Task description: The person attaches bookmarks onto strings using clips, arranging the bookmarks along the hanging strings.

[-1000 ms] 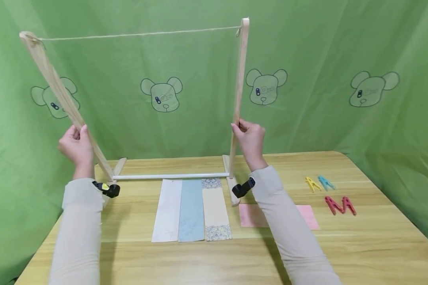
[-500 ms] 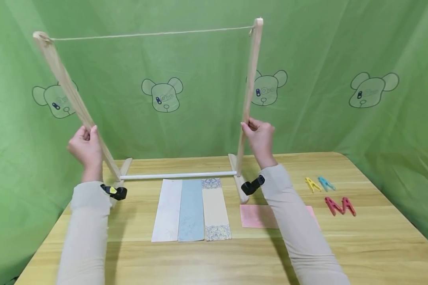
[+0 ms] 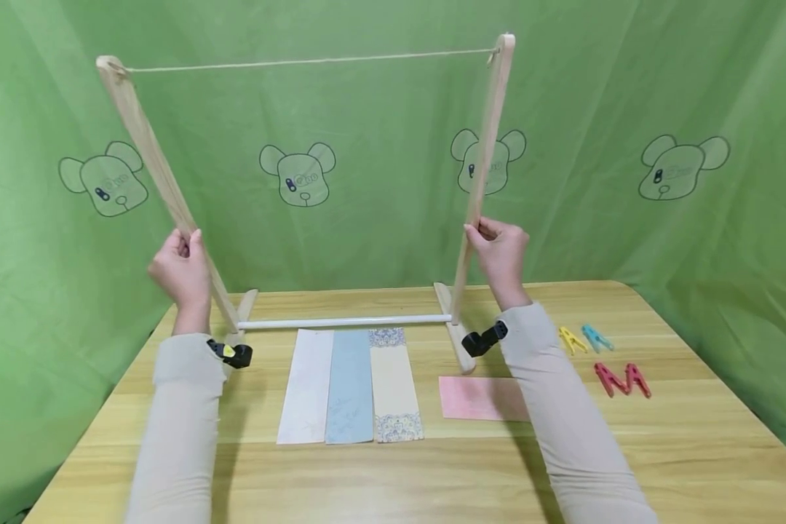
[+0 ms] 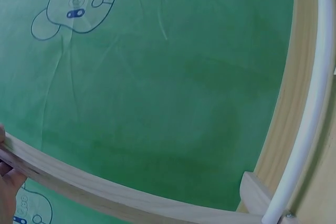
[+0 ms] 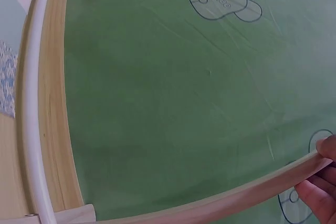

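A wooden frame stands at the back of the table, with two uprights, a white crossbar (image 3: pixel 343 322) low down and a string (image 3: pixel 314 62) tied between the tops. My left hand (image 3: pixel 182 271) pinches the left upright (image 3: pixel 145 142) partway up between thumb and fingers. On the other side, my right hand (image 3: pixel 500 256) grips the right upright (image 3: pixel 490 135) at a similar height. Each wrist view shows its upright (image 4: pixel 105 190) running from the fingers down to the crossbar. Feet of the frame, such as the right foot (image 3: pixel 458 342), are at table level.
In front of the crossbar lie a white strip (image 3: pixel 306 389), a blue strip (image 3: pixel 350 389) and a patterned cream strip (image 3: pixel 396 386). A pink strip (image 3: pixel 481 398) is partly behind my right forearm. Further right are a yellow clip (image 3: pixel 572 340), a blue clip (image 3: pixel 597 338) and red clips (image 3: pixel 622 380).
The frame has shifted to the right across the table, with both hands moving along on its uprights. The strips and clips stay where they were.
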Demonstrator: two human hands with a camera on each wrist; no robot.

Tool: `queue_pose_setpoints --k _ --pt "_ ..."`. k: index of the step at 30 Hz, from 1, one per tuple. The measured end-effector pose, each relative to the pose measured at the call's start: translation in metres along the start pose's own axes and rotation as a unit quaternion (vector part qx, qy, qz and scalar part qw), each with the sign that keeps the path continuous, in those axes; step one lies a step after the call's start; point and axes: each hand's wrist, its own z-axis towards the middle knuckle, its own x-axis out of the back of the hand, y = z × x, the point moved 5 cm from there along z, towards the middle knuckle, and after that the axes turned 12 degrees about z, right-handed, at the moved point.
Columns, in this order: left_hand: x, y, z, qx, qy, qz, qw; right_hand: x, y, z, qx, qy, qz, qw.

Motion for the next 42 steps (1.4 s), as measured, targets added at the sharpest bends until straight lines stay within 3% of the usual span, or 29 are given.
queue_pose_setpoints --k 7,30,42 --pt "-0.009 0.011 -0.011 -0.047 0.006 -0.018 0.9987 0.018 0.004 0.004 -0.012 0.009 -0.021 1.000" --pt "-0.033 0.045 -0.047 -0.061 0.003 -0.002 0.9982 0.069 0.021 0.016 -0.034 0.041 -0.009 0.999" --pt "-0.041 0.058 -0.059 -0.070 -0.004 -0.030 0.9971 0.086 0.021 0.020 -0.034 0.052 -0.009 0.998"
